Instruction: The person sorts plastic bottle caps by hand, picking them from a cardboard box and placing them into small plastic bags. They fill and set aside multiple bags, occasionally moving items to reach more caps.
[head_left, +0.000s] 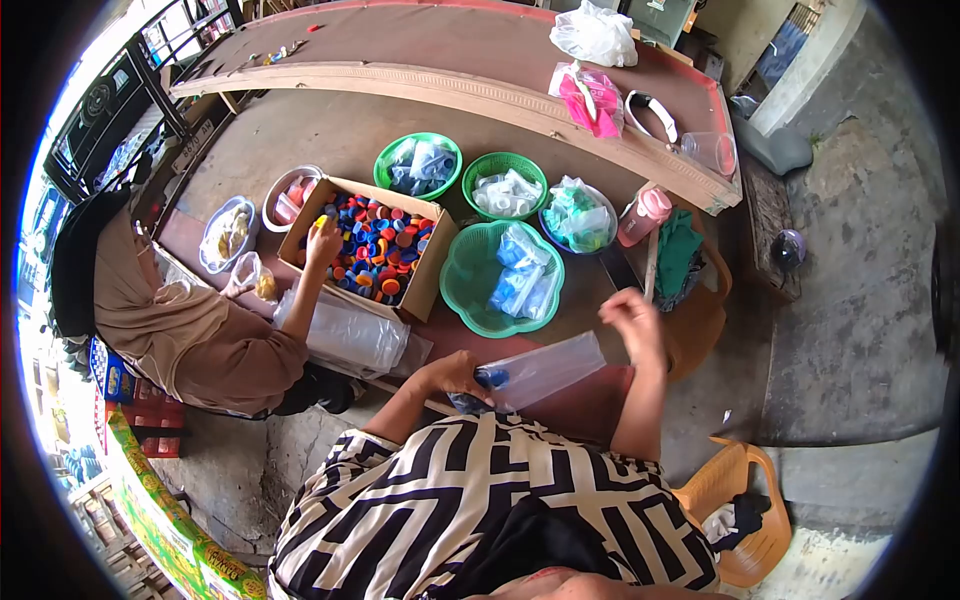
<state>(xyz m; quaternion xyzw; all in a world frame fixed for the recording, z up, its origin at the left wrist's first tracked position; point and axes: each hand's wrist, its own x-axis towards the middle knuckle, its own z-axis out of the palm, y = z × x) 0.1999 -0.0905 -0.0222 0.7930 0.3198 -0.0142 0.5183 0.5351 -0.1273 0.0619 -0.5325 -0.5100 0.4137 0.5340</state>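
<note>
Hovering near the clear bag [553, 371], right hand [634, 318] curls loosely.

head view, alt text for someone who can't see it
A person's left hand holds a clear plastic bag showing blue at one end; the right hand is raised beside it. At left, a co-worker's hand is over a brown cardboard box of multicoloured plastic caps.

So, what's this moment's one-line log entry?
left hand: holding clear rectangular plastic bag; right hand: raised, off bag; beyond: scalloped green plastic basin
</note>
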